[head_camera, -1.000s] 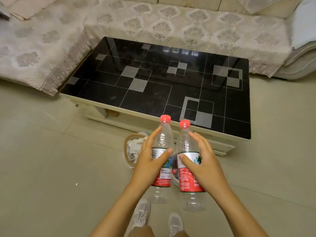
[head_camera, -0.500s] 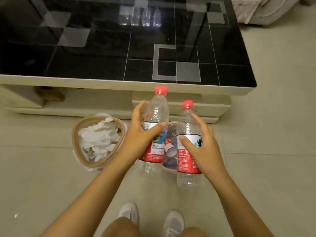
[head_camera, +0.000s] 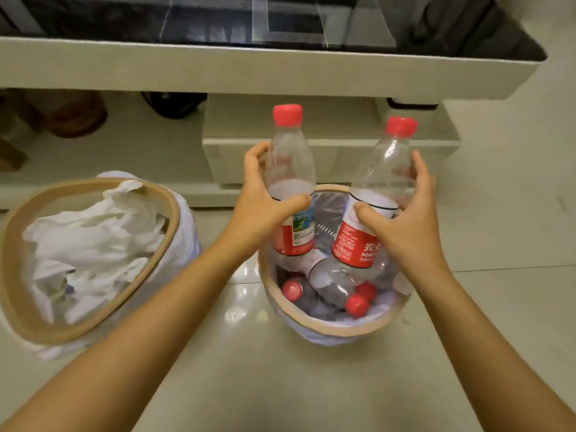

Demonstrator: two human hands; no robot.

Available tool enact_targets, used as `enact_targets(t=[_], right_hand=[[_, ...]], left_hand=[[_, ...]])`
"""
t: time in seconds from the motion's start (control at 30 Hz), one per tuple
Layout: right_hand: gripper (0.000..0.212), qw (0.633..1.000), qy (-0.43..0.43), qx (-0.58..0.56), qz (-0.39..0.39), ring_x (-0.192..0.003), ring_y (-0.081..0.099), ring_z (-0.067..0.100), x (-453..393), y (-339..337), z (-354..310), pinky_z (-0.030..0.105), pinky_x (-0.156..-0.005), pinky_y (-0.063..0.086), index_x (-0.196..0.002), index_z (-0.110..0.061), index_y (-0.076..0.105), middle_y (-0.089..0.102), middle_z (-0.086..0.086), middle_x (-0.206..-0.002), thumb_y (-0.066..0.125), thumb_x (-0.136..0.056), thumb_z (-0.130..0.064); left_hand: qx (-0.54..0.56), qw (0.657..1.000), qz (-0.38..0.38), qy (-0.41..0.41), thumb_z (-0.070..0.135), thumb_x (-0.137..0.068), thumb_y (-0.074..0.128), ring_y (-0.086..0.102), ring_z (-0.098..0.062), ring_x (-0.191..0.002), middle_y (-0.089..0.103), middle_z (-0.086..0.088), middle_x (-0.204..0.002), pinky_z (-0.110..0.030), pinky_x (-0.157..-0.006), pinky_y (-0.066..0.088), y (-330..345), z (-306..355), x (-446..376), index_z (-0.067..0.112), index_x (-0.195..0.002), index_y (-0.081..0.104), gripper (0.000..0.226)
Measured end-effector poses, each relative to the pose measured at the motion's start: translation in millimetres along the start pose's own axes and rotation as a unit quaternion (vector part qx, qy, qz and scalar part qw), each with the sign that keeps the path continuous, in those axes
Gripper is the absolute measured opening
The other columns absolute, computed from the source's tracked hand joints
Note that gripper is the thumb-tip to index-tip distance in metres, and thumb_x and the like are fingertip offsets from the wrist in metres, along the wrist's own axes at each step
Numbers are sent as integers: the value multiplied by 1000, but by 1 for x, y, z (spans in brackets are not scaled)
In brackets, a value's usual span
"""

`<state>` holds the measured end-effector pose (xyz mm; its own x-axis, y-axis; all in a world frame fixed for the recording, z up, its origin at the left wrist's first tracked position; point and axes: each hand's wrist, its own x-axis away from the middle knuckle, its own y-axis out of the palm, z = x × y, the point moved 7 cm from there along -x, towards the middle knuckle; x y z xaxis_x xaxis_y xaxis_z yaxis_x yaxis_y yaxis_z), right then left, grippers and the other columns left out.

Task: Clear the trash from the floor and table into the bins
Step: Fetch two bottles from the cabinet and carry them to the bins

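**Two empty bottles over the bottle bin**

Pale floor tiles (head_camera: pixel 311 385) carry both bins below the table (head_camera: pixel 249 70). Our left hand (head_camera: pixel 258 213) grasps one empty bottle (head_camera: pixel 291 179) mid-body, our right hand (head_camera: pixel 405 226) the other bottle (head_camera: pixel 380 188), both held above the bottle bin (head_camera: pixel 330 328). We judge them light, thin-walled and crushable, best held at the label band.

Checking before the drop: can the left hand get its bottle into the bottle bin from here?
Probably yes. The left hand grips its bottle upright right over the bottle bin; its mouth is open, though bottles already lie inside.
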<state>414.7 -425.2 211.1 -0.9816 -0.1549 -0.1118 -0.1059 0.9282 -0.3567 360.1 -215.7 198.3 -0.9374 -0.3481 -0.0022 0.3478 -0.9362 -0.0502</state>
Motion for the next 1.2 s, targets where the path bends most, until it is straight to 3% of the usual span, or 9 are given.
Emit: enact_targets(t=[0.1,0.2,0.33,0.47,0.6,0.73,0.9,0.97,1.2], right_hand=[[84,998,-20,-44,26,-114,58,9,-5,0,9,30,-93,52,-130,-33,34,47,2,-130,80,-61,-21],[81,997,-11,-71,2,-105,59,-2,4,7,19,14,-83,49,-127,-17,33,53,-1,-121,81,-63,-3],[90,997,-17,-68,-40,-112,58,12,15,4,24,26,-95,49,-130,-11,34,54,6,-124,86,-56,-10],[91,985,-53,-7,-162,-118,57,18,19,5,16,42,-102,46,-128,-14,43,58,5,-125,92,-52,-26],[78,973,-160,12,-164,-120,56,19,35,7,-3,38,-102,44,-108,-40,40,60,4,-124,82,-63,8],[75,963,-181,45,-195,-127,50,14,33,18,-1,37,-104,41,-105,-43,40,54,-4,-132,75,-68,12],[73,921,-199,184,-281,-133,33,4,34,39,22,31,-111,31,-116,-48,40,37,-11,-139,73,-72,0],[71,897,-206,268,-285,-132,32,6,36,38,32,29,-110,31,-123,-46,41,34,-12,-142,69,-75,-1],[58,836,-250,417,-254,-144,21,16,29,18,30,42,-118,11,-140,-41,38,41,-9,-148,59,-89,-20]], left_hand=[[-37,996,-52,58,-9,-66,71,52,-8,-114,42,-9,-129,-13,-92,44,15,-17,3,22,-126,24,82],[-54,993,-88,61,-17,-66,67,51,-7,-111,41,-10,-125,-12,-89,43,20,-37,13,23,-123,24,81],[-47,991,-121,35,-2,-69,78,53,-6,-111,44,-7,-125,-14,-88,45,13,-46,20,21,-124,25,80],[-44,988,-149,23,26,-77,79,60,0,-103,58,12,-111,-14,-81,49,7,-34,29,22,-120,37,60],[-117,978,-126,117,46,-77,69,61,-12,-102,61,6,-109,-31,-85,53,-6,-18,43,24,-109,52,43],[-226,931,-180,222,43,-81,69,53,-13,-114,51,6,-120,-41,-91,47,7,-12,64,22,-112,57,40],[-353,847,-259,302,48,-85,58,44,-16,-117,28,4,-131,-27,-87,48,40,-28,100,28,-124,41,47],[-371,822,-279,330,48,-90,54,41,-17,-118,30,2,-129,-34,-95,48,50,-36,111,26,-125,38,44],[-433,789,-349,262,53,-96,40,26,-18,-134,30,-1,-144,-34,-111,29,69,-53,108,29,-141,37,51]])
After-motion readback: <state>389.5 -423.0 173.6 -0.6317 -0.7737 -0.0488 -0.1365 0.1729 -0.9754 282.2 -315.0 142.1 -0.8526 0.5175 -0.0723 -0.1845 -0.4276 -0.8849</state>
